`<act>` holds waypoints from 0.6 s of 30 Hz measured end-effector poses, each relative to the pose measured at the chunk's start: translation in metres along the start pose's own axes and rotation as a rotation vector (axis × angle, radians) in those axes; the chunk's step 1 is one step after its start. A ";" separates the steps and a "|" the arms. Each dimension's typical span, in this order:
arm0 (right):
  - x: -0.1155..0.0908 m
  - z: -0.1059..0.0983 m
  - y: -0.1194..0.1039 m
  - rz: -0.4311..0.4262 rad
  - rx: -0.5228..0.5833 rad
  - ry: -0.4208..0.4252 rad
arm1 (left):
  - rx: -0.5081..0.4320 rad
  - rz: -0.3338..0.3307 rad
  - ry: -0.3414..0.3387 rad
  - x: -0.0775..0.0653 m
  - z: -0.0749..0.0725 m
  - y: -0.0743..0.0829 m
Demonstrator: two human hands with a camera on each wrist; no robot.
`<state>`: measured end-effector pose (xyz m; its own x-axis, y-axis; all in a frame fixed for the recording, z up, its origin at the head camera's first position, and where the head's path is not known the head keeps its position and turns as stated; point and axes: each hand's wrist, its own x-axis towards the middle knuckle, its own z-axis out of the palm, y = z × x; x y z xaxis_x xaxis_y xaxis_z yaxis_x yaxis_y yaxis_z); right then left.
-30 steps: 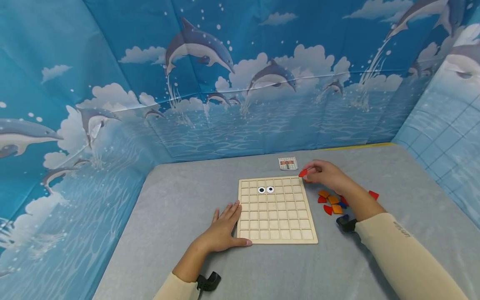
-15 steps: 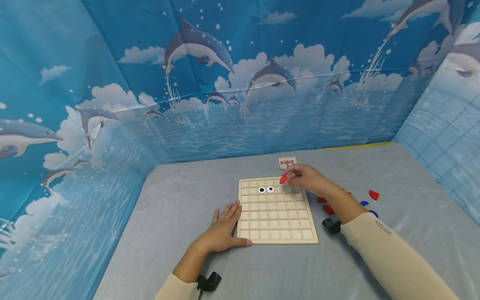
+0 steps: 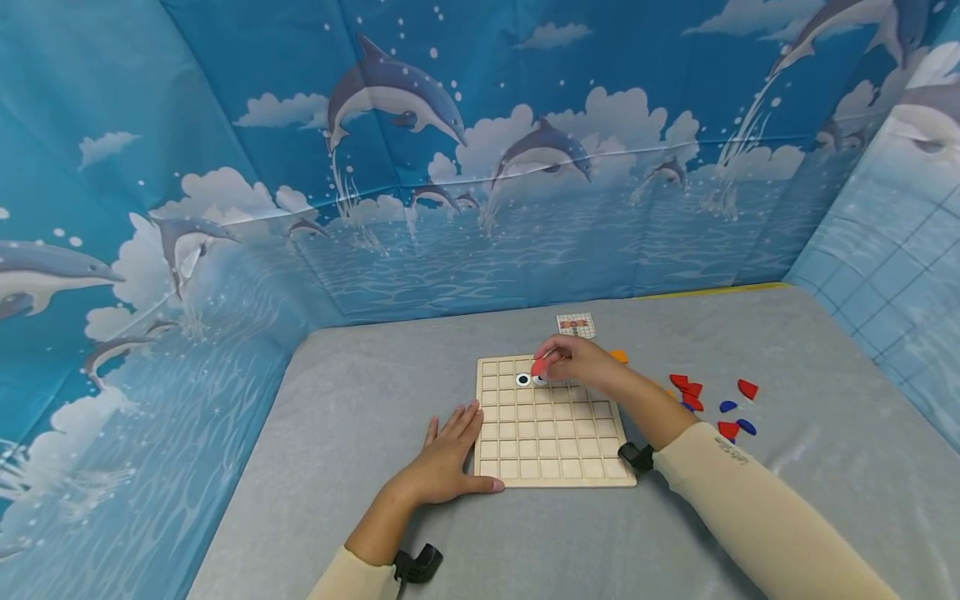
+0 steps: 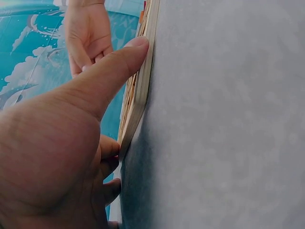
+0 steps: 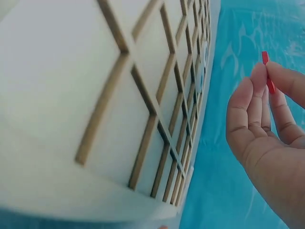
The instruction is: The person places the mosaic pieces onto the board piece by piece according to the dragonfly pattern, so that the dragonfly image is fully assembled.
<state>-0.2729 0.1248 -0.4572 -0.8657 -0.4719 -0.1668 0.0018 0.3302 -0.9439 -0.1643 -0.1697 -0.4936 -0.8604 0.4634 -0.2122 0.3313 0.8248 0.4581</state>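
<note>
In the head view my right hand point(image 3: 577, 362) holds a small red fan-shaped piece point(image 3: 537, 367) over the upper part of a wooden grid board point(image 3: 538, 450). Thumb and fingertips pinch that red piece point(image 5: 271, 86) edge-on in the right wrist view. Two round eye pieces, black on white, sit side by side in the board's second row; the left eye piece point(image 3: 523, 380) shows fully, the other is partly covered by the right hand. My left hand point(image 3: 442, 468) rests spread at the board's left edge, its thumb point(image 4: 136, 47) lying across the front corner.
A small printed card point(image 3: 575, 324) lies behind the board on the grey cloth point(image 3: 360, 400). To the right are scattered red pieces point(image 3: 747, 389), blue pieces point(image 3: 746, 427) and an orange piece point(image 3: 618, 356), some hidden by the right arm. A dolphin-print curtain point(image 3: 480, 275) stands behind.
My right hand has carried the red piece leftward from beyond the board's back right corner to near the eye pieces. The left hand and the board have stayed put.
</note>
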 end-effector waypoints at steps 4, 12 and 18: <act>0.003 0.006 0.000 0.014 -0.002 0.002 | 0.000 0.005 0.002 0.001 0.001 -0.001; 0.011 0.014 0.000 0.016 -0.003 0.014 | -0.003 0.006 0.006 0.001 0.001 -0.003; 0.014 0.019 -0.001 0.016 -0.057 0.003 | -0.003 0.007 0.002 0.001 0.000 -0.002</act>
<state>-0.2756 0.1028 -0.4638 -0.8671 -0.4643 -0.1805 -0.0132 0.3836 -0.9234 -0.1660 -0.1708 -0.4950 -0.8587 0.4685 -0.2076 0.3359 0.8206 0.4624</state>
